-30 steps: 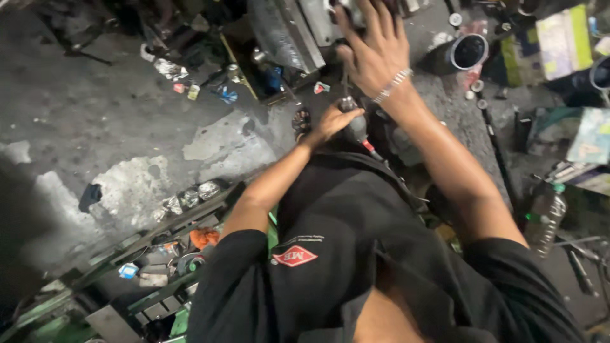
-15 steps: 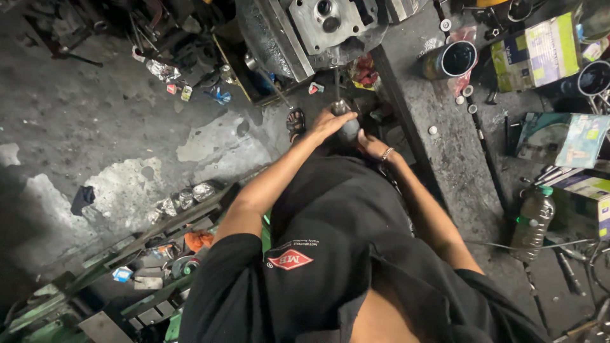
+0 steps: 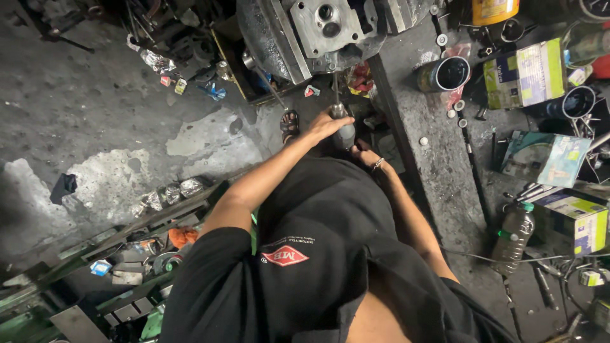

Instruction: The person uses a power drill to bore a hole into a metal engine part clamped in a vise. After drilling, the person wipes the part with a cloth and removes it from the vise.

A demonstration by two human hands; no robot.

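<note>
My left hand [image 3: 325, 124] is closed around the grey handle of a long-shafted tool [image 3: 346, 134]. The thin shaft of that tool runs up to a metal engine block [image 3: 324, 25] standing on the floor edge ahead of me. Just below and right of the handle sits my right hand [image 3: 365, 154], with a bracelet at the wrist. It touches the handle's lower end, and its fingers are mostly hidden. My black shirt fills the lower middle of the view.
A concrete bench [image 3: 438, 146] on the right carries metal cylinders [image 3: 443, 73], cardboard boxes [image 3: 526, 71], loose washers and a plastic bottle [image 3: 512, 237]. Foil scraps and litter lie on the stained floor [image 3: 114, 108] at left. A green rack of parts [image 3: 121, 254] stands at lower left.
One second ago my right hand was raised with fingers spread near the engine. It has come down beside the tool handle. My left hand has stayed on the handle.
</note>
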